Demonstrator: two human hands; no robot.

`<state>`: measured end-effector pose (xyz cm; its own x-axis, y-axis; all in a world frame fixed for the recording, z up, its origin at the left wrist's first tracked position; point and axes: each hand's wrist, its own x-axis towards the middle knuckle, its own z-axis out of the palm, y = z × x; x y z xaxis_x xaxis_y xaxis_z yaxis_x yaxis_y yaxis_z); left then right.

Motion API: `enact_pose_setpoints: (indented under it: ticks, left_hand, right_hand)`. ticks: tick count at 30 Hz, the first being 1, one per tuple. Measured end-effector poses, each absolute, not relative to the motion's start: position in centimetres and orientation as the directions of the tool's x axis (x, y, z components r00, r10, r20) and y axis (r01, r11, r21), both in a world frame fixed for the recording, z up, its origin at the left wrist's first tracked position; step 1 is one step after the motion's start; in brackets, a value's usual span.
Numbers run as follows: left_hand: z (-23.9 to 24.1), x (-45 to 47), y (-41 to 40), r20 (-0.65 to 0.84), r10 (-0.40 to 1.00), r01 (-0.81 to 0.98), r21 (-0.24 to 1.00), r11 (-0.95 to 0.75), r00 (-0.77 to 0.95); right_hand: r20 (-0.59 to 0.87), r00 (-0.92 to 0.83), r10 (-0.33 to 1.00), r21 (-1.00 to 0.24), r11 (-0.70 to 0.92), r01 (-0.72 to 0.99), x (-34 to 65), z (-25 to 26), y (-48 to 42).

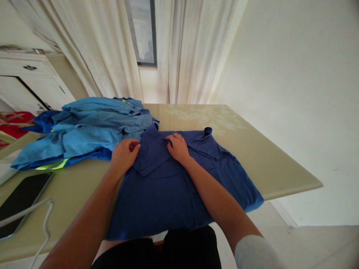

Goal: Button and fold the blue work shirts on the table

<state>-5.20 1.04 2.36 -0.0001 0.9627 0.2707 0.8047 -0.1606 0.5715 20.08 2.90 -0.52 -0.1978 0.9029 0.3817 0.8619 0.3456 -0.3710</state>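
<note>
A dark blue collared shirt (168,198) lies spread front up on the table, its lower part hanging over the near edge. My left hand (125,155) is closed at the shirt's left shoulder, thumb and fingers pinching the edge of the cloth by the collar. At the middle of the neckline, my right hand (178,147) grips the inner corner of the left collar flap between thumb and fingers. The right collar flap (206,145) lies folded down beside it. My right forearm covers part of the button front.
Light blue garments with yellow-green strips lie in a pile (92,123) at the left. A phone (25,198) and a white cable (46,220) are at the near left. The table's right corner (319,184) juts out near the wall (308,112). Curtains (193,52) hang behind.
</note>
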Motion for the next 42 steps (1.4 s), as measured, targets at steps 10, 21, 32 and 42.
enact_pose_setpoints:
  ticks: [10,21,32,42]
  left_hand:
    - [4.0,-0.8,12.0,0.339,0.915,0.72,0.577,-0.385,0.217]
    - [3.9,-4.2,13.8,0.272,0.933,0.826,0.451,-0.338,0.234]
    - [5.1,-3.4,13.2,0.14,0.989,0.876,0.47,-0.105,0.044]
    - [3.6,-4.3,13.0,0.144,0.989,0.755,0.652,-0.077,-0.023]
  right_hand:
    - [0.315,-0.366,0.875,-0.336,0.464,0.82,20.1,-1.1,2.8]
    - [0.296,-0.328,0.897,-0.333,0.419,0.845,19.6,-1.1,3.0]
    - [0.326,-0.327,0.887,-0.308,0.426,0.851,19.6,-1.0,2.6]
    - [0.348,-0.318,0.882,-0.322,0.431,0.843,19.7,-1.3,2.9]
